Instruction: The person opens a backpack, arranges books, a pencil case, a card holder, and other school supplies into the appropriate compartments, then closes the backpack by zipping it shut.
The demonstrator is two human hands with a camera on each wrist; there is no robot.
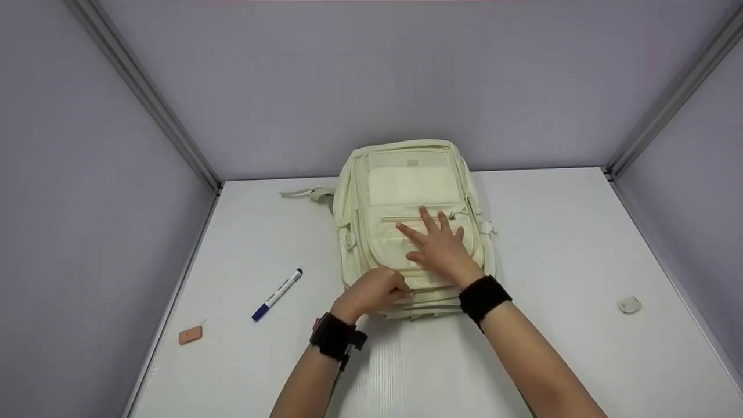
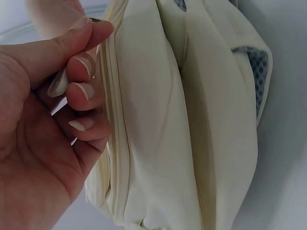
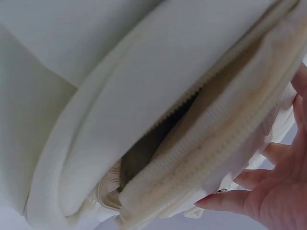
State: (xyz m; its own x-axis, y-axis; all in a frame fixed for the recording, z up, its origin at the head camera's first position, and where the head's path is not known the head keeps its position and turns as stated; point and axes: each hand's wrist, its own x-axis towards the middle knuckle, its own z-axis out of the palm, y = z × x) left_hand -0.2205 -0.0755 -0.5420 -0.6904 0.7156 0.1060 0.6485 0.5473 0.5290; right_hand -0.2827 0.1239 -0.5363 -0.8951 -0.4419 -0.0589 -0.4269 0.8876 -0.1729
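Observation:
A cream backpack point(image 1: 413, 186) lies on the white table with its front face up, its top toward the back wall. At its lower edge my left hand point(image 1: 374, 291) pinches a zipper pull point(image 2: 96, 20) between thumb and index finger, the other fingers curled in. A pale tab point(image 2: 58, 84) shows behind those fingers. My right hand point(image 1: 444, 249) rests on the front pocket, fingers spread. The right wrist view shows a zipper point(image 3: 184, 98) partly undone, with a dark gap into the compartment beside my right fingers point(image 3: 225, 201).
Left of the backpack lies a white marker point(image 1: 281, 290) with a blue cap. Farther left is a small orange-brown block point(image 1: 190, 335) with a thin string. A small whitish rounded object point(image 1: 629, 305) is at the right. A strap point(image 1: 319, 194) sticks out at the backpack's upper left. Grey walls enclose the table.

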